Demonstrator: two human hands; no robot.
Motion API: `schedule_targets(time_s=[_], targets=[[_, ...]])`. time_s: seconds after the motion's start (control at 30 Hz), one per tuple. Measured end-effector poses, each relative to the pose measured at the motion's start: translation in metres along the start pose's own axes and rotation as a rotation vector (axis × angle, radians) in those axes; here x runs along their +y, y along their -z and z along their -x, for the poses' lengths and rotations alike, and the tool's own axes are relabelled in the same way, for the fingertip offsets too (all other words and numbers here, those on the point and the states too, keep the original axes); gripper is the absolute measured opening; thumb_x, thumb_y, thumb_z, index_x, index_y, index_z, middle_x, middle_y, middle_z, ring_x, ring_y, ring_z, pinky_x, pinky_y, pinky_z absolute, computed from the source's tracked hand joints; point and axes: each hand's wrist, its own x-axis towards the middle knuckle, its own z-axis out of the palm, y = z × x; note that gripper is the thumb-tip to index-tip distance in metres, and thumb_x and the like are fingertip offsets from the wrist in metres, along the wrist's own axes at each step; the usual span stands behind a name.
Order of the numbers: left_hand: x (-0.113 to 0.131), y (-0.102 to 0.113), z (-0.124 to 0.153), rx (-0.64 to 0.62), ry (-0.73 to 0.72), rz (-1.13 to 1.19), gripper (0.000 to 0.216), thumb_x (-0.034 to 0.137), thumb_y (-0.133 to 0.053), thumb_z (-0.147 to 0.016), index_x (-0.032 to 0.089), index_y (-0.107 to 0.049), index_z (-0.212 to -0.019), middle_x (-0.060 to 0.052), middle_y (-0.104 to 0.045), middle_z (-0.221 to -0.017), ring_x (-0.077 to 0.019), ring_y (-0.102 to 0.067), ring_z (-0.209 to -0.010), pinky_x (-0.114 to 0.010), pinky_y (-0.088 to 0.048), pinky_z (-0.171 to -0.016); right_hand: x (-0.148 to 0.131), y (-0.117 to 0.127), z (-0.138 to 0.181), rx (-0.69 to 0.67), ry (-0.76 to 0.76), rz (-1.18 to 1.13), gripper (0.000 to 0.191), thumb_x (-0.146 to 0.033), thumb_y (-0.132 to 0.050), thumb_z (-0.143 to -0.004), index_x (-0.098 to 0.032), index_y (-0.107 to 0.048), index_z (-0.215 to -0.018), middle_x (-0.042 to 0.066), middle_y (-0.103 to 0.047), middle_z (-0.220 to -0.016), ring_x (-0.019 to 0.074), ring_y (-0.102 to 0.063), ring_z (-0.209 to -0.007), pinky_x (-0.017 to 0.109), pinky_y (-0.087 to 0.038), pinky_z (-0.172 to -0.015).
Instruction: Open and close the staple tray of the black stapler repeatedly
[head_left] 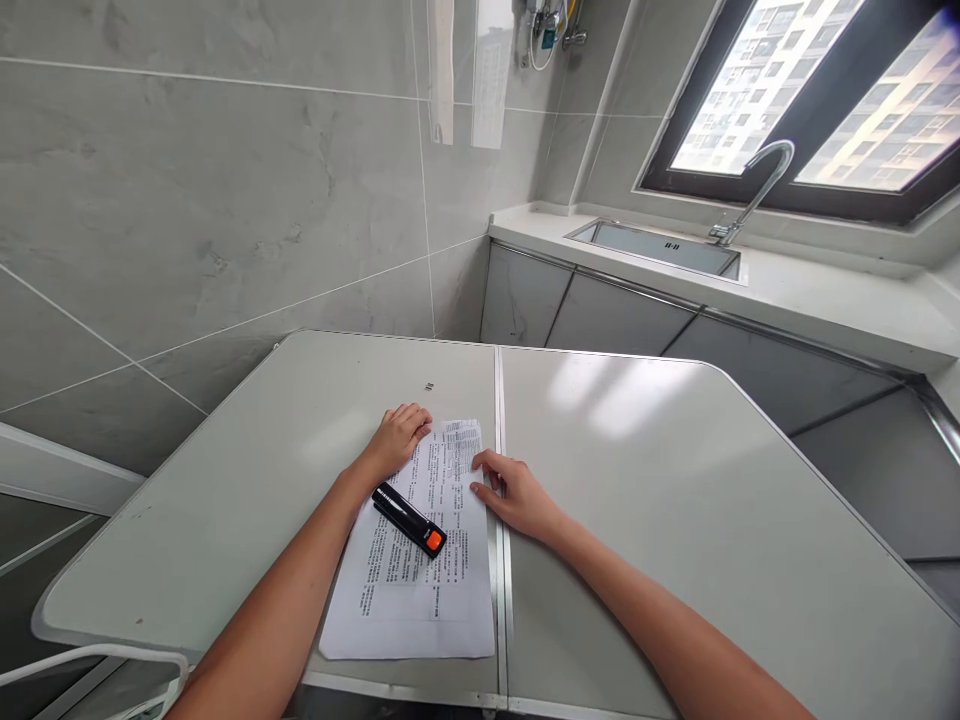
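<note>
A printed sheet of paper (420, 580) lies on a pale grey folding table (675, 500), just left of the table's centre seam. A black stapler (409, 520) with an orange end rests across the sheet. My left hand (397, 438) lies on the paper's upper left corner, fingers curled down onto it. My right hand (517, 492) presses on the sheet's right edge by the seam, fingers bent with the tips on the paper. Neither hand grips the stapler.
A grey tiled wall (187, 200) stands behind the table. A counter with a steel sink (652, 247) and curved tap (757, 185) runs under a window at the right. A white cable (90, 660) hangs off the table's near left corner.
</note>
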Motion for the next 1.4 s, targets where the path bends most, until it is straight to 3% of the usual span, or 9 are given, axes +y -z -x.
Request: schedule_targets(time_s=[0.2,0.37,0.47,0.7,0.9,1.0,1.13,1.27,1.4], targets=[[0.005,0.000,0.000,0.060,0.013,0.002,0.020,0.030,-0.044,-0.105,0.023,-0.062,-0.101,-0.005,-0.063,-0.105,-0.0232,-0.058,-0.099,-0.042,-0.039,-0.092,-0.003,0.002,-0.001,-0.095,0.011,-0.036,0.016,-0.017,-0.058,-0.088,-0.022,-0.073,-0.091,-0.004,-0.056,-0.067,0.0116,-0.047,-0.061,0.025,-0.037,-0.063],[0.002,0.001,0.000,0.308,0.105,0.052,0.020,0.031,-0.047,-0.104,0.024,-0.065,-0.105,-0.008,-0.055,-0.114,-0.0229,-0.059,-0.103,-0.043,-0.043,-0.096,-0.002,0.010,0.000,-0.077,-0.071,-0.071,0.016,-0.018,-0.061,-0.084,-0.021,-0.076,-0.087,-0.005,-0.048,-0.057,0.0111,-0.041,-0.055,0.025,-0.034,-0.058],[-0.002,-0.001,0.000,0.362,0.153,0.137,0.021,0.030,-0.047,-0.103,0.022,-0.065,-0.098,-0.007,-0.052,-0.109,-0.0202,-0.059,-0.095,-0.040,-0.047,-0.093,0.000,0.016,0.003,-0.050,-0.111,-0.068,0.017,-0.020,-0.058,-0.084,-0.020,-0.075,-0.084,-0.005,-0.043,-0.056,0.0110,-0.038,-0.055,0.025,-0.032,-0.057],[0.000,-0.004,-0.001,0.295,0.153,0.180,0.019,0.028,-0.049,-0.102,0.022,-0.066,-0.095,-0.007,-0.053,-0.109,-0.0205,-0.058,-0.101,-0.041,-0.047,-0.098,0.012,0.042,0.005,0.003,-0.153,-0.038,0.017,-0.020,-0.057,-0.079,-0.019,-0.074,-0.082,-0.003,-0.053,-0.061,0.0117,-0.043,-0.058,0.025,-0.034,-0.056],[0.010,0.002,0.000,0.240,0.107,0.202,0.023,0.030,-0.046,-0.103,0.022,-0.066,-0.097,-0.007,-0.060,-0.101,-0.0219,-0.058,-0.097,-0.040,-0.048,-0.094,0.029,0.066,0.004,-0.011,-0.242,-0.097,0.016,-0.022,-0.060,-0.076,-0.018,-0.075,-0.079,-0.003,-0.053,-0.053,0.0122,-0.047,-0.050,0.026,-0.038,-0.053],[0.018,0.007,0.002,0.158,0.032,0.228,0.024,0.029,-0.043,-0.104,0.022,-0.064,-0.097,-0.006,-0.063,-0.099,-0.0216,-0.058,-0.095,-0.039,-0.049,-0.092,0.038,0.075,0.004,0.014,-0.307,-0.148,0.017,-0.024,-0.060,-0.075,-0.018,-0.075,-0.081,-0.004,-0.055,-0.053,0.0121,-0.048,-0.048,0.026,-0.040,-0.053],[0.028,0.008,0.004,0.012,-0.074,0.283,0.021,0.028,-0.043,-0.104,0.023,-0.063,-0.105,-0.006,-0.066,-0.105,-0.0219,-0.060,-0.101,-0.038,-0.049,-0.094,0.050,0.086,0.003,0.079,-0.283,-0.062,0.019,-0.024,-0.059,-0.074,-0.018,-0.076,-0.079,-0.004,-0.054,-0.057,0.0113,-0.043,-0.053,0.026,-0.036,-0.055],[0.035,0.004,0.007,-0.071,-0.147,0.324,0.022,0.025,-0.045,-0.102,0.024,-0.062,-0.116,-0.008,-0.065,-0.118,-0.0237,-0.059,-0.112,-0.040,-0.049,-0.101,0.053,0.088,0.003,0.056,-0.223,0.066,0.018,-0.023,-0.057,-0.075,-0.020,-0.074,-0.077,-0.006,-0.044,-0.054,0.0116,-0.038,-0.054,0.027,-0.033,-0.056],[0.041,-0.001,0.009,-0.150,-0.203,0.285,0.031,0.031,-0.059,-0.096,0.025,-0.059,-0.126,-0.010,-0.063,-0.128,-0.0274,-0.056,-0.118,-0.045,-0.046,-0.106,0.035,0.076,0.003,0.236,-0.181,0.226,0.019,-0.032,-0.058,-0.089,-0.021,-0.073,-0.087,-0.005,-0.043,-0.055,0.0127,-0.040,-0.052,0.028,-0.033,-0.057]])
